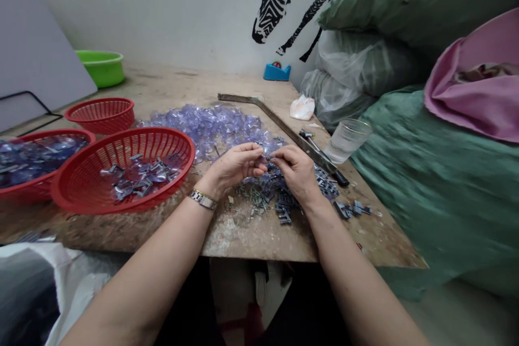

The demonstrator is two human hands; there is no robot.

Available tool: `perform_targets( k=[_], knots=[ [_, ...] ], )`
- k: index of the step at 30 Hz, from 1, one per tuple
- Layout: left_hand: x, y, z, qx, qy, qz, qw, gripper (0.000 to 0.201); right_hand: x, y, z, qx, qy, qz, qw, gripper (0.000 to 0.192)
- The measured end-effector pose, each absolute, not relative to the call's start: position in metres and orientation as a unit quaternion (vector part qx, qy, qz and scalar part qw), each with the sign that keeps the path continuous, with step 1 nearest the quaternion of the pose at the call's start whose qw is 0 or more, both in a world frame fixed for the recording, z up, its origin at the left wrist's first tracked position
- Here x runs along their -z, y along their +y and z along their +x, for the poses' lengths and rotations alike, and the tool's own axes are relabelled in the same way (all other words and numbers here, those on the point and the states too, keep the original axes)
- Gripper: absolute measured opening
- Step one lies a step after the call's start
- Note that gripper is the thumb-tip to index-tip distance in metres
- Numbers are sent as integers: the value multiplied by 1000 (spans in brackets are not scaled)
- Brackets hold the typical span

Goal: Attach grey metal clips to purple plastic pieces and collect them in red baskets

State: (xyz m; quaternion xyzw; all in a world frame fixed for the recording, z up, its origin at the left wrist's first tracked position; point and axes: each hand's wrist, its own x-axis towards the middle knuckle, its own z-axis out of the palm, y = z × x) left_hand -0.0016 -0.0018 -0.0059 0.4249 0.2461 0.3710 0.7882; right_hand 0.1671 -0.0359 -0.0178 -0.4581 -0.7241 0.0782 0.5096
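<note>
My left hand [239, 165] and my right hand [299, 174] meet over the workbench, fingertips almost touching. Both are closed in a pinch; whatever small piece they hold is too small and too hidden to name. Behind them spreads a heap of clear purplish plastic parts [208, 123]. Small dark grey plastic pieces [285, 210] lie under and beside my right hand. Below my left hand is a scatter of thin metal pins [258, 201]. A red plastic basket [81, 181], left of my left hand, contains clear parts joined with grey pieces.
More red baskets [99, 113] and a green basin [103, 69] stand at the left. A bent metal bar [279, 124] crosses the bench [239, 238]. To the right are a drinking glass [348, 139], a crumpled tissue [302, 107], a blue tape dispenser [277, 72] and large green sacks [441, 184].
</note>
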Motion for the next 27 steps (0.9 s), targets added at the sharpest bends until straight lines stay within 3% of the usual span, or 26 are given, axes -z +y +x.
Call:
perform_targets(
  k=[6,12,27],
  knots=[
    [7,0,0,-427,265,397,768,8,18,-35,170,-65,-683,-504,525,10],
    [8,-1,7,-478,329,425,695,11,16,-37,165,-190,-609,-524,564,10],
    [5,-8,9,-453,274,516,673,19,13,-39,159,-279,-584,-515,562,15]
  ],
)
